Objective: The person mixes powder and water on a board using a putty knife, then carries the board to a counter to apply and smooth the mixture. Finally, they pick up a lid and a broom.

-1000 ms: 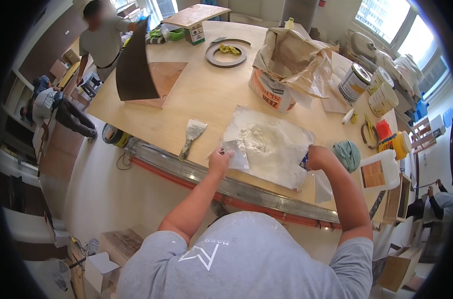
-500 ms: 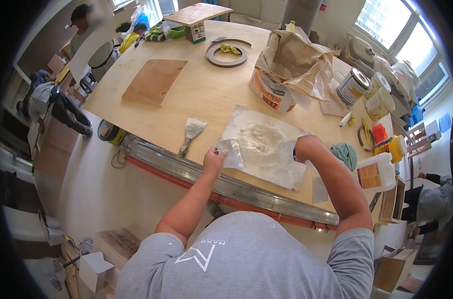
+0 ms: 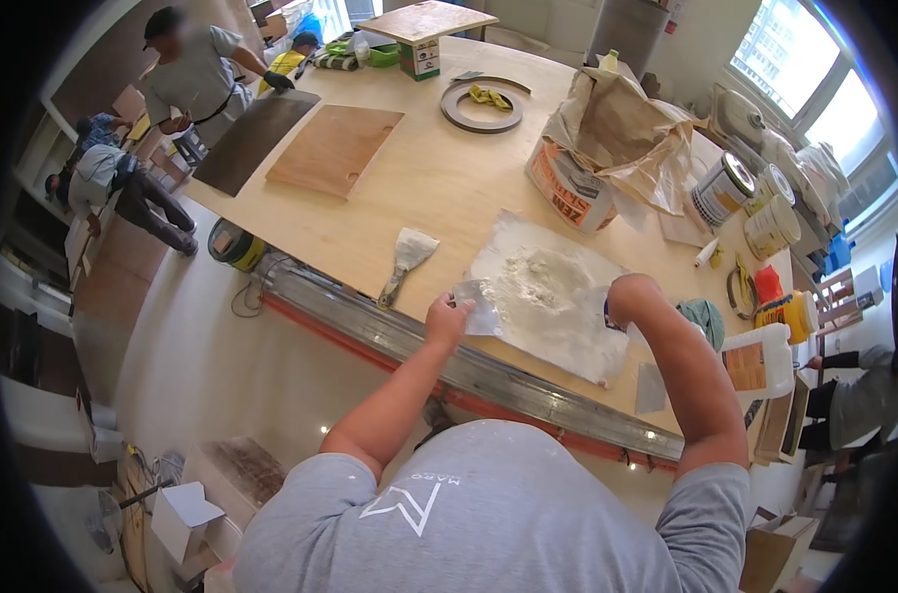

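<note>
A pale plywood worktop (image 3: pixel 439 188) carries a flat white-dusted mixing board (image 3: pixel 577 341) between both hands, within easy reach. Its white powder heap (image 3: pixel 540 272) lies just beyond the left hand (image 3: pixel 447 321), which grips a small metal scraper blade (image 3: pixel 479 301) angled toward the heap. The right hand (image 3: pixel 632 296) is clenched; what it holds cannot be told.

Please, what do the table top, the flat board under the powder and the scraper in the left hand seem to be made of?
Table top: pale plywood, matte, with faint grain visible. Board: flat sheet, coated white by powder; the material beneath is unclear. Scraper: thin grey blade, probably metal, smeared white.
</note>
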`<state>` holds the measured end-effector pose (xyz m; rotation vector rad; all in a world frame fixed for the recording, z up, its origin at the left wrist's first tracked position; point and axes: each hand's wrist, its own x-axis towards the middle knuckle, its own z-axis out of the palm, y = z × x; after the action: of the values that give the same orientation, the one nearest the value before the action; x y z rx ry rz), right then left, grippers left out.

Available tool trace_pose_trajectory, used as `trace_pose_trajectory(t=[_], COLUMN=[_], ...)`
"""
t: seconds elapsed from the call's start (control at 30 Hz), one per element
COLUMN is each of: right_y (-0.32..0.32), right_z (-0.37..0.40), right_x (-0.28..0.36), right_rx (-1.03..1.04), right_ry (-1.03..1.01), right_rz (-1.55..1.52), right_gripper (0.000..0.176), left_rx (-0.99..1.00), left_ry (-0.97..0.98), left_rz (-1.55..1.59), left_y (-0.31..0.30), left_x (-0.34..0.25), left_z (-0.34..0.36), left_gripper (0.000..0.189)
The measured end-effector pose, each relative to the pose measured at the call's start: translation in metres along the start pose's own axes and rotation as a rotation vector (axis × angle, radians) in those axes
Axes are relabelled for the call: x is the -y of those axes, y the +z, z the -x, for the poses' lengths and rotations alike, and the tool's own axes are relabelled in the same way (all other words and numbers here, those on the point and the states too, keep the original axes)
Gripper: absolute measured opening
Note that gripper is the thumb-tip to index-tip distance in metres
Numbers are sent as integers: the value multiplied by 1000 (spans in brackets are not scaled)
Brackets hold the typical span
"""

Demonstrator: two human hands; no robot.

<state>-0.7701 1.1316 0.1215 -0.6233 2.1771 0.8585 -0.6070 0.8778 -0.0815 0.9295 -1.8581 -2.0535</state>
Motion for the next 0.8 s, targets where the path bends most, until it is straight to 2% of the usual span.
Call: trace_pose_trajectory(t=[0.1, 0.3, 0.4, 0.6, 0.8], right_y=[-8, -4, -5, -4, -10], right_z=[10, 1, -1, -4, -4], right_x=[5, 6, 6, 1, 3], right_rx=[-3, -7, 40, 107, 49], right_ry=[14, 54, 69, 98, 134], right_rz=[-8, -57, -35, -3, -74], right_gripper=[30, 33, 34, 34, 32], left_rx=[0, 33, 34, 28, 48], left_ry=[-14, -88, -99, -71, -74], left_rz=[-16, 154, 199, 147, 188], left_y=[-1, -4, -6, -6, -7], left_x=[3, 2, 4, 12, 8], left_z=[0, 3, 3, -2, 1], left_gripper=[28, 21, 25, 24, 26])
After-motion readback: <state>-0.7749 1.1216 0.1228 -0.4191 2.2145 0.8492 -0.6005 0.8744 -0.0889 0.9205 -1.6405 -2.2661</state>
